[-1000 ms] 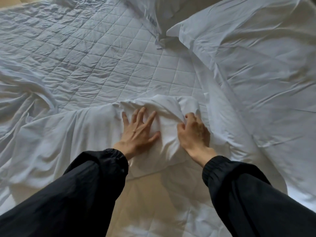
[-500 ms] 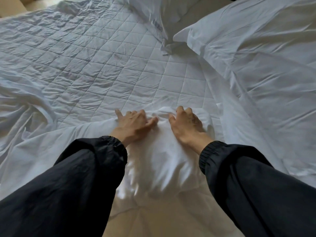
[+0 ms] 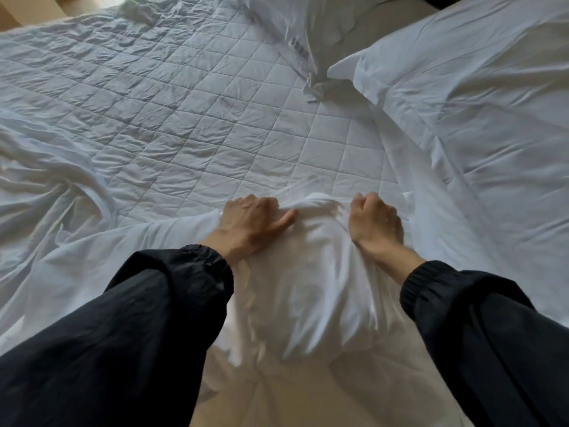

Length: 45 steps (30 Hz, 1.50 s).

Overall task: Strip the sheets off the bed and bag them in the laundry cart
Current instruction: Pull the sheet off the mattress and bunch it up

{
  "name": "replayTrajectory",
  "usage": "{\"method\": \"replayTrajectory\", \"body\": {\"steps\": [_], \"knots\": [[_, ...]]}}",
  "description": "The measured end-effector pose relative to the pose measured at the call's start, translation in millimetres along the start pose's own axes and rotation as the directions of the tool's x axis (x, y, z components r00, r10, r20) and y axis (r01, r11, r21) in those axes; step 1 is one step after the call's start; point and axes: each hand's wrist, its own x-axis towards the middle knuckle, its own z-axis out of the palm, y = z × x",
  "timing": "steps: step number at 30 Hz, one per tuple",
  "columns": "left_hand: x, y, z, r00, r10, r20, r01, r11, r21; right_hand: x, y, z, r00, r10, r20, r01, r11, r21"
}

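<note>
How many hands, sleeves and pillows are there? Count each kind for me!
Hands: 2, left hand and right hand, both gripping the sheet
Sleeves: 2, left sleeve and right sleeve, both black
Pillows: 2, far pillow and right pillow, both white
Total: 6

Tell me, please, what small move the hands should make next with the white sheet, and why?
Probably pull the bunched white cloth sheet toward the body: the left hand and right hand both grip its gathered edge, and the quilted white mattress pad beyond lies bare.
</note>
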Motion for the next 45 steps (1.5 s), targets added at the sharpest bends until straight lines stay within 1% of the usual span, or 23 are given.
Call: {"method": "replayTrajectory", "body": {"steps": [2, 3, 4, 6, 8, 10, 13, 15, 17, 19, 22, 23, 25, 27, 28, 30, 32, 35, 37, 38, 41, 42, 45], "knots": [[1.2, 2.5, -3.1, 0.999, -0.047, -0.010, 0.047, 0.998, -0.035, 5.5, 11.9, -6.6, 0.995, 0.081, -0.057, -0.088, 0.988, -0.130], [0.5, 3.5, -4.0, 0.997, -0.071, -0.028, 0.070, 0.996, -0.053, 6.7, 18.6, -7.7, 0.991, 0.129, -0.026, -0.131, 0.982, -0.135], [-1.2, 4.3, -4.8, 0.994, -0.095, -0.050, 0.091, 0.993, -0.073, 5.3, 23.4, -7.5, 0.985, 0.163, 0.052, -0.159, 0.985, -0.070], [-4.2, 4.7, -7.6, 0.985, -0.141, -0.100, 0.128, 0.983, -0.129, 3.0, 26.9, -4.0, 0.971, 0.118, 0.210, -0.152, 0.976, 0.157], [-6.8, 3.0, -14.0, 0.974, -0.180, -0.134, 0.149, 0.966, -0.213, 0.0, 19.1, -4.5, 0.967, 0.045, 0.250, -0.143, 0.909, 0.390], [-8.7, -1.7, -22.9, 0.961, -0.216, -0.172, 0.151, 0.933, -0.326, 0.3, 5.5, -10.2, 0.958, 0.001, 0.288, -0.169, 0.812, 0.559], [-8.2, -16.4, -31.7, 0.949, -0.260, -0.178, 0.143, 0.858, -0.494, 2.5, -5.4, -8.1, 0.903, -0.040, 0.428, -0.237, 0.784, 0.573], [-6.1, -17.6, -30.2, 0.971, -0.226, -0.079, 0.170, 0.885, -0.434, 1.0, -3.1, 6.4, 0.882, -0.022, 0.470, -0.264, 0.805, 0.532], [-5.5, -8.5, -23.7, 0.982, -0.178, 0.058, 0.186, 0.956, -0.225, -6.5, 2.4, 22.0, 0.894, 0.050, 0.446, -0.267, 0.858, 0.439], [-8.0, 2.2, -19.2, 0.985, -0.148, 0.091, 0.155, 0.985, -0.076, -8.7, 9.3, 27.0, 0.925, 0.117, 0.361, -0.243, 0.914, 0.325], [-19.2, 1.5, -17.3, 0.986, -0.129, 0.103, 0.128, 0.992, 0.015, -11.1, 4.7, 12.2, 0.968, 0.178, 0.178, -0.228, 0.919, 0.322], [-24.9, -0.8, -15.9, 0.987, -0.122, 0.104, 0.118, 0.992, 0.038, -12.0, -0.2, 7.2, 0.977, 0.169, 0.132, -0.205, 0.919, 0.338], [-40.2, -3.8, -10.2, 0.991, -0.095, 0.094, 0.088, 0.993, 0.075, -22.9, -14.3, 0.1, 0.991, 0.048, 0.124, -0.082, 0.956, 0.281], [-55.9, -5.6, -5.0, 0.994, -0.065, 0.092, 0.057, 0.994, 0.089, -46.5, -26.3, 1.8, 0.971, -0.172, 0.165, 0.169, 0.985, 0.030], [-61.6, -7.1, -4.0, 0.994, -0.062, 0.087, 0.054, 0.994, 0.095, -59.3, -29.9, 5.8, 0.944, -0.282, 0.171, 0.303, 0.946, -0.113], [-72.3, -13.4, -5.9, 0.993, -0.083, 0.084, 0.074, 0.991, 0.111, -78.9, -30.9, 18.3, 0.868, -0.469, 0.164, 0.497, 0.822, -0.277], [-86.0, -24.4, -7.4, 0.987, -0.125, 0.104, 0.113, 0.987, 0.114, -87.4, -27.1, 28.9, 0.831, -0.508, 0.225, 0.556, 0.757, -0.343], [-111.7, -47.7, -3.7, 0.964, -0.215, 0.158, 0.205, 0.976, 0.080, -86.3, -32.0, 34.5, 0.858, -0.401, 0.323, 0.507, 0.762, -0.402], [-128.1, -63.9, -2.6, 0.955, -0.250, 0.160, 0.251, 0.968, 0.015, -95.6, -50.3, 37.0, 0.878, -0.358, 0.319, 0.462, 0.808, -0.365], [-135.6, -70.4, -3.5, 0.951, -0.267, 0.158, 0.272, 0.962, -0.011, -105.1, -61.8, 40.3, 0.872, -0.376, 0.312, 0.469, 0.823, -0.319], [-159.0, -87.7, -7.2, 0.911, -0.381, 0.156, 0.394, 0.918, -0.056, -140.7, -96.7, 58.9, 0.772, -0.515, 0.373, 0.610, 0.765, -0.207], [-167.8, -94.9, -7.6, 0.873, -0.458, 0.167, 0.475, 0.876, -0.079, -152.1, -108.2, 66.3, 0.732, -0.549, 0.404, 0.653, 0.734, -0.185], [-191.9, -124.2, -10.2, 0.691, -0.683, 0.237, 0.721, 0.673, -0.164, -176.4, -140.7, 86.5, 0.636, -0.620, 0.460, 0.747, 0.644, -0.165]]}}
